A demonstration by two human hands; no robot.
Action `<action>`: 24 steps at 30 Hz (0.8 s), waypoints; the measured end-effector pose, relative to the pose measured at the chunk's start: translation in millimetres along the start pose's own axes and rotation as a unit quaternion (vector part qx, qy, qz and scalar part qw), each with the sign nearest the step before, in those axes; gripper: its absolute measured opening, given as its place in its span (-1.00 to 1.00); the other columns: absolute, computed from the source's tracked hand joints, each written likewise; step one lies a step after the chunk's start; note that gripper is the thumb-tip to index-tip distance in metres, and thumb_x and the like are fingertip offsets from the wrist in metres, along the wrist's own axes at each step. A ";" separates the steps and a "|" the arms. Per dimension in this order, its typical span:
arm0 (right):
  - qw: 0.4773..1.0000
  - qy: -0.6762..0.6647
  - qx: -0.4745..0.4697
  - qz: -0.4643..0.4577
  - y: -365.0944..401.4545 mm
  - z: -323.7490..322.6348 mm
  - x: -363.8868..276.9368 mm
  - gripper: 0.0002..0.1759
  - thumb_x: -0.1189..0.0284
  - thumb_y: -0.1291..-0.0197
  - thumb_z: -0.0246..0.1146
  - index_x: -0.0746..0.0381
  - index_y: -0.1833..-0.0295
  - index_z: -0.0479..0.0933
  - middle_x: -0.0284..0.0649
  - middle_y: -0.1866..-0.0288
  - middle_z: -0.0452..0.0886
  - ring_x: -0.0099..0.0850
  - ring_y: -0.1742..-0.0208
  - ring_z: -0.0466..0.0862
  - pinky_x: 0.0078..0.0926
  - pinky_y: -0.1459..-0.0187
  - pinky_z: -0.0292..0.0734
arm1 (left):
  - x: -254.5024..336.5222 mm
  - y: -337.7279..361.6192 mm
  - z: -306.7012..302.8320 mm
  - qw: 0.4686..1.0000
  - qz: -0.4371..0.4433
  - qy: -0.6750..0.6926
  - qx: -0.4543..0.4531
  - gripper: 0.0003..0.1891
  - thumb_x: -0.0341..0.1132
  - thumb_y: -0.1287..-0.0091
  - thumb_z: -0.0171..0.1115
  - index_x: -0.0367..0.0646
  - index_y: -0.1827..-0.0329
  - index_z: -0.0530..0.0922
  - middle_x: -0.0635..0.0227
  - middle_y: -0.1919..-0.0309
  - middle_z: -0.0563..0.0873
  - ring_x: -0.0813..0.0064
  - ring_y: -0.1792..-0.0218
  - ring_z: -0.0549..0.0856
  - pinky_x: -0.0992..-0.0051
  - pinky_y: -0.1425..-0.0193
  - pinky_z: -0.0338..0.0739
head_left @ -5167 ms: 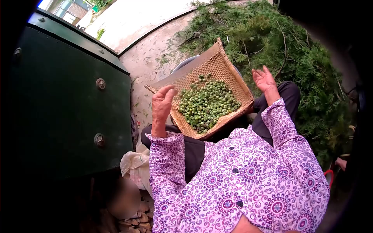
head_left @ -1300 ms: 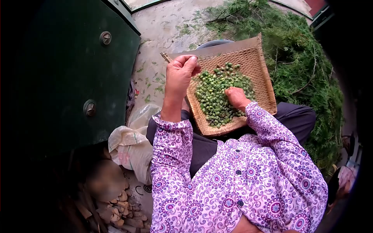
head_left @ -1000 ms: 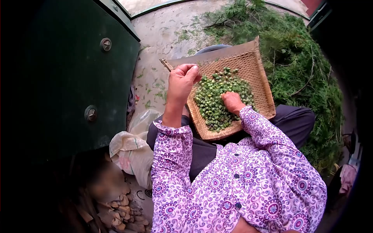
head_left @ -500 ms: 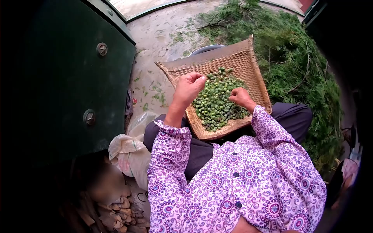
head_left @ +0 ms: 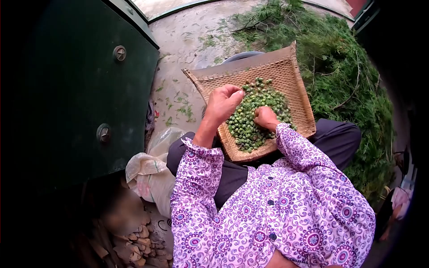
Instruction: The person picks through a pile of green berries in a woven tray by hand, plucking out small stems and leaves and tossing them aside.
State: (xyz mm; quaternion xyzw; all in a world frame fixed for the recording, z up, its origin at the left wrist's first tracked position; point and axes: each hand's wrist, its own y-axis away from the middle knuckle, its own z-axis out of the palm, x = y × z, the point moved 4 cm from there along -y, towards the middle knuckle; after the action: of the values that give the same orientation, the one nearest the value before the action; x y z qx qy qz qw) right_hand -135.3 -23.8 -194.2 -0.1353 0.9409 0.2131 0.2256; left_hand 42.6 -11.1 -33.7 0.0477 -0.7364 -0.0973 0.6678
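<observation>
A woven winnowing basket (head_left: 298, 91) rests across my crossed legs, its wooden edge facing away from me. Small round green seed cones (head_left: 250, 129) are heaped in it. Over the left part of the heap, my left hand (head_left: 225, 103) is raised with thumb and forefinger pinched together; anything between them is too small to make out. My right hand (head_left: 267, 118) is low over the middle of the cones, fingers curled in, and what they hold is hidden.
Cut evergreen branches (head_left: 344, 85) are piled on the floor at the right. A dark green metal door (head_left: 89, 85) stands at the left. Beside my left knee slumps a pale sack (head_left: 149, 172), with chopped wood (head_left: 140, 245) below it. A metal basin (head_left: 243, 55) shows behind the basket.
My right hand has moved left across the cones, closer to my left hand. The left hand stays pinched in nearly the same spot above the basket, while the whole view has shifted slightly.
</observation>
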 end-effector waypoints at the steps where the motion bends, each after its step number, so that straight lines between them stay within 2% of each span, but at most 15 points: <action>1: 0.997 -0.068 -0.026 0.005 0.8 -4.5 4.6 -0.84 0.42 0.19 0.24 0.19 0.41 0.64 -0.09 0.41 0.63 -0.19 0.38 0.63 -0.31 0.26 0.54 | -0.5 0.0 -1.6 1.000 0.006 -0.010 0.010 -0.80 -0.32 -0.21 0.16 -0.31 0.29 0.59 0.48 0.53 0.61 0.73 0.50 0.51 0.64 0.40 0.42; 2: 0.990 -0.134 -0.050 0.011 1.5 -9.4 9.4 -0.81 0.38 0.19 0.28 0.20 0.39 0.65 -0.12 0.41 0.64 -0.25 0.39 0.64 -0.35 0.27 0.54 | -1.3 -0.8 -1.8 1.000 0.012 -0.019 0.020 -0.78 -0.31 -0.18 0.17 -0.32 0.28 0.60 0.48 0.54 0.62 0.74 0.53 0.51 0.64 0.45 0.41; 3: 0.985 -0.170 -0.034 0.012 6.3 -15.9 13.9 -0.75 0.33 0.22 0.34 0.23 0.38 0.64 -0.17 0.46 0.63 -0.38 0.44 0.62 -0.44 0.31 0.52 | -3.1 -0.1 0.5 1.000 0.013 -0.016 0.017 -0.78 -0.31 -0.18 0.17 -0.32 0.28 0.60 0.48 0.54 0.62 0.74 0.53 0.51 0.64 0.45 0.41; 5: 0.962 -0.261 -0.061 0.044 25.7 -42.0 4.0 -0.78 0.37 0.17 0.30 0.29 0.41 0.62 -0.24 0.50 0.62 -0.49 0.46 0.58 -0.52 0.35 0.48 | -8.1 0.9 7.0 1.000 -0.010 -0.023 -0.010 -0.81 -0.32 -0.24 0.15 -0.31 0.27 0.58 0.46 0.50 0.61 0.71 0.45 0.53 0.64 0.35 0.44; 6: 0.951 -0.294 -0.076 0.057 32.4 -49.7 1.9 -0.79 0.38 0.15 0.29 0.30 0.42 0.61 -0.28 0.51 0.61 -0.53 0.48 0.55 -0.55 0.37 0.46 | -25.1 -4.7 10.2 0.999 0.015 -0.036 -0.024 -0.80 -0.33 -0.23 0.15 -0.28 0.19 0.59 0.45 0.48 0.62 0.72 0.45 0.54 0.64 0.36 0.45; 8: 0.925 -0.363 -0.091 0.064 41.4 -57.1 1.8 -0.85 0.42 0.12 0.27 0.29 0.47 0.55 -0.40 0.58 0.50 -0.64 0.53 0.43 -0.66 0.47 0.34 | -17.1 1.6 20.5 0.979 0.041 -0.196 -0.023 -0.76 -0.36 -0.22 0.14 -0.22 0.07 0.59 0.47 0.48 0.61 0.74 0.47 0.53 0.65 0.38 0.44; 9: 0.920 -0.381 -0.085 0.028 46.9 -65.0 -1.7 -0.88 0.44 0.08 0.26 0.28 0.47 0.55 -0.44 0.58 0.50 -0.67 0.54 0.42 -0.69 0.48 0.33 | -29.5 0.0 26.2 0.978 -0.013 -0.200 -0.062 -0.65 -0.25 -0.15 0.11 -0.22 0.04 0.58 0.07 0.12 0.65 0.22 0.01 0.61 0.42 -0.08 0.45; 10: 0.914 -0.396 -0.083 0.013 50.9 -70.2 -3.0 -0.88 0.44 0.05 0.26 0.28 0.45 0.55 -0.43 0.57 0.50 -0.66 0.52 0.44 -0.69 0.46 0.35 | -34.9 0.3 33.9 0.975 -0.023 -0.196 -0.099 -0.60 -0.28 -0.15 0.13 -0.23 -0.06 0.52 0.05 0.00 0.59 0.25 -0.03 0.58 0.42 -0.09 0.44; 12: 0.883 -0.460 -0.091 0.000 59.7 -80.7 -10.0 -0.88 0.44 0.05 0.27 0.28 0.43 0.55 -0.42 0.55 0.51 -0.66 0.50 0.46 -0.69 0.43 0.38 | -41.8 1.6 48.4 0.976 -0.021 -0.150 -0.154 -0.50 -0.35 -0.13 0.17 -0.26 -0.18 0.41 0.10 -0.09 0.54 0.31 -0.04 0.57 0.44 -0.10 0.43; 13: 0.870 -0.484 -0.096 -0.017 63.7 -87.4 -16.0 -0.89 0.46 0.04 0.27 0.29 0.42 0.55 -0.40 0.54 0.52 -0.66 0.48 0.48 -0.69 0.40 0.39 | -40.6 5.1 55.7 0.974 -0.070 -0.086 -0.196 -0.39 -0.40 -0.11 0.21 -0.25 -0.28 0.29 0.19 -0.13 0.51 0.40 0.02 0.57 0.49 -0.05 0.45; 14: 0.857 -0.507 -0.096 -0.019 67.2 -92.5 -20.6 -0.90 0.48 0.04 0.25 0.30 0.41 0.55 -0.40 0.53 0.53 -0.66 0.48 0.48 -0.69 0.41 0.39 | -43.6 6.5 63.7 0.970 -0.051 -0.022 -0.237 -0.35 -0.43 -0.19 0.20 -0.17 -0.36 0.18 0.34 0.02 0.53 0.65 0.25 0.53 0.64 0.26 0.47; 16: 0.849 -0.520 -0.083 -0.042 69.5 -99.3 -25.2 -0.90 0.47 0.03 0.23 0.30 0.44 0.55 -0.42 0.55 0.53 -0.69 0.50 0.48 -0.72 0.44 0.39 | -42.4 7.3 74.9 0.963 -0.031 0.037 -0.265 -0.31 -0.42 -0.19 0.22 -0.16 -0.38 0.13 0.30 -0.04 0.50 0.59 0.16 0.55 0.59 0.16 0.50; 17: 0.844 -0.529 -0.074 -0.045 72.7 -104.1 -29.1 -0.90 0.47 0.02 0.22 0.30 0.44 0.55 -0.42 0.55 0.53 -0.70 0.50 0.47 -0.72 0.44 0.39 | -34.7 12.5 77.6 0.953 -0.107 0.074 -0.273 -0.32 -0.43 -0.19 0.22 -0.16 -0.38 0.13 0.33 -0.01 0.52 0.57 0.12 0.56 0.54 0.10 0.52; 20: 0.841 -0.534 -0.069 -0.042 75.2 -106.2 -27.1 -0.89 0.46 0.00 0.21 0.30 0.43 0.54 -0.40 0.56 0.53 -0.69 0.52 0.48 -0.73 0.46 0.39 | -41.3 9.3 84.6 0.943 -0.101 0.137 -0.286 -0.48 -0.46 -0.21 0.19 -0.20 -0.27 0.31 0.41 0.20 0.61 0.63 0.26 0.60 0.61 0.23 0.55; 24: 0.843 -0.532 -0.074 -0.038 76.6 -104.8 -19.8 -0.90 0.47 0.00 0.21 0.29 0.44 0.54 -0.38 0.57 0.53 -0.66 0.53 0.52 -0.72 0.48 0.43 | -47.7 7.1 82.1 0.955 -0.106 0.102 -0.258 -0.58 -0.46 -0.21 0.20 -0.22 -0.17 0.43 0.44 0.34 0.62 0.66 0.41 0.60 0.64 0.35 0.54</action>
State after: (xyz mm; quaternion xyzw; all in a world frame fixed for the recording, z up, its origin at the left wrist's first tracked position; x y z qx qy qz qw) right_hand -183.5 -2.3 -73.9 -0.0528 0.6522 0.3124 0.6886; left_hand -33.5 11.9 -86.0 -0.0386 -0.6049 -0.3489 0.7148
